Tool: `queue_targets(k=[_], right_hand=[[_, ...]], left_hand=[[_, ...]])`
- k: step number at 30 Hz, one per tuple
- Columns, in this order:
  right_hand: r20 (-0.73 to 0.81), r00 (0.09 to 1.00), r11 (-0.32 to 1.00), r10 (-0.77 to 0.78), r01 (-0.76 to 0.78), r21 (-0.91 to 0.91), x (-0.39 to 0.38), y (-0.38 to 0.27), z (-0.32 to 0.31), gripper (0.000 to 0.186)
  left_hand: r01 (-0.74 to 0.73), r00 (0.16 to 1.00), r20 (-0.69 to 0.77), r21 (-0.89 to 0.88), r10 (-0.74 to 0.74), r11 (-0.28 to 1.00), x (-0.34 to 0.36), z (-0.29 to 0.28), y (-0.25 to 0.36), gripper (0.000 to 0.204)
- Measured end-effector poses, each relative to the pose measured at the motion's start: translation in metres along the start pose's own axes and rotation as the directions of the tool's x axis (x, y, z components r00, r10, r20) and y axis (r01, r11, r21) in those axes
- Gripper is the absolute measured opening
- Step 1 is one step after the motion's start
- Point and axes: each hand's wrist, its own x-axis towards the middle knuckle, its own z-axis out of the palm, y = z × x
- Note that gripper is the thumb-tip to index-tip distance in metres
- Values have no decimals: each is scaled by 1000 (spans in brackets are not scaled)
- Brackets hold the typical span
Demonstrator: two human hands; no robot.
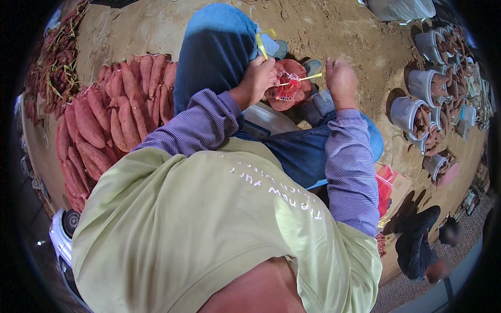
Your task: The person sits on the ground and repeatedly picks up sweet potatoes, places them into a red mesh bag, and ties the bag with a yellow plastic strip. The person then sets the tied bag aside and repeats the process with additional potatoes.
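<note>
A red net bag [287, 93] of sweet potatoes stands between my knees, with its gathered top upward. My left hand [258, 77] is closed at the bag's top left side, pinching a yellow plastic tie [262, 48]. One flat yellow piece sticks up beyond my fingers. A thin yellow strip [309, 77] runs from the net's top toward my right hand [342, 81]. That hand is closed in a fist just right of the strip's visible end. Whatever sits inside the fist is hidden.
Filled net bags of sweet potatoes [125, 104] stand packed at my left. White buckets [409, 112] holding sweet potatoes line the right side. A red plastic bag [385, 188] lies by my right elbow. Another person [415, 250] is at the lower right.
</note>
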Motion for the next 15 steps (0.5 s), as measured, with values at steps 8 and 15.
queue_targets(k=[8,15], right_hand=[[330,922,856,-200,1,518,14,-50,-88,46],[-202,908,318,-368,327,890,16,-67,-64,37]], left_hand=[[-532,847,449,697,286,481,9,9,-7,28],[-206,958,285,654,15,728,5,15,13,40]])
